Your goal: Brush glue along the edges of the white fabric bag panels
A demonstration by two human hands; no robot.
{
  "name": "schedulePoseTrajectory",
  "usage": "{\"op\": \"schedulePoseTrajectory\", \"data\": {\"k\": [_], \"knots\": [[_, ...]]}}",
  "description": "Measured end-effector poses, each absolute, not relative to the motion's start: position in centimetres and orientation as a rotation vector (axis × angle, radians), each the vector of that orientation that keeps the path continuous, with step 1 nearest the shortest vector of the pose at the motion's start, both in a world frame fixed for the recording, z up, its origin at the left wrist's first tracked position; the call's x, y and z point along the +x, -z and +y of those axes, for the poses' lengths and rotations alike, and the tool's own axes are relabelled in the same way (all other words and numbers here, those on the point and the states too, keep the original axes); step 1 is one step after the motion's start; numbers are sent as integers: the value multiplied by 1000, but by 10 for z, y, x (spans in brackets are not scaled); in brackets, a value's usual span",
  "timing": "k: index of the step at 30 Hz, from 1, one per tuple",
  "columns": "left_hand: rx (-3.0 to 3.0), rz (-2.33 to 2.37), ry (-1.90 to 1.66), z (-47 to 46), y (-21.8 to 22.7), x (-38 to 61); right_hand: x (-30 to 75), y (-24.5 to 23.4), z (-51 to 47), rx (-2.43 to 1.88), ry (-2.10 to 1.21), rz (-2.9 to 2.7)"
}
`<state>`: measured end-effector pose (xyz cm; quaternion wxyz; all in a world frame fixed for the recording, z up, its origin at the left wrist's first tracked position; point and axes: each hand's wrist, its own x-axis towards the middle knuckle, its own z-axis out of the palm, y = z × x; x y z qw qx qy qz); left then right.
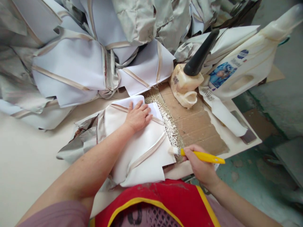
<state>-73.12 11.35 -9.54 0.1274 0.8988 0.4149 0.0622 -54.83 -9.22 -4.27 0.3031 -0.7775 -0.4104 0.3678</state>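
My left hand (138,116) lies flat on a white sewn fabric piece (134,145) with beige seam strips, its fingers stretched toward the far edge. Grey lining cloth bunches out at the piece's left side. In my right hand (197,160) is a paintbrush (203,156) with a yellow handle. Its pale bristles touch the right edge of the white piece, beside a strip crusted with dried white residue (171,126). That strip runs along a sheet of brown cardboard (191,123) under the fabric's edge.
White and grey sewn pieces (71,66) are heaped along the back and left. Right of them stand a glue-stained cut-down container (187,82) with a black cone (201,53) on it, and a white jug (246,66). The table's edge (260,141) is at the right, above a green floor.
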Motion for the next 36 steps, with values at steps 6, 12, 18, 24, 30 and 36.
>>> {"op": "schedulePoseTrajectory", "data": {"k": [6,12,18,24,30,36], "knots": [[2610,1193,-189,113,94,-731,-552,51,-107,-2051,-1057,-1232],[2617,1195,-214,113,95,-731,-542,36,-130,-2066,-1086,-1245],[2631,1204,-215,113,94,-731,-537,17,-109,-2008,-863,-1282],[2637,1217,-229,112,93,-732,-543,46,-68,-1869,-934,-1299],[2624,1216,-223,112,93,-733,-534,61,-39,-1891,-899,-1351],[2615,1229,-228,113,92,-735,-530,59,-33,-1814,-851,-1475]]}}
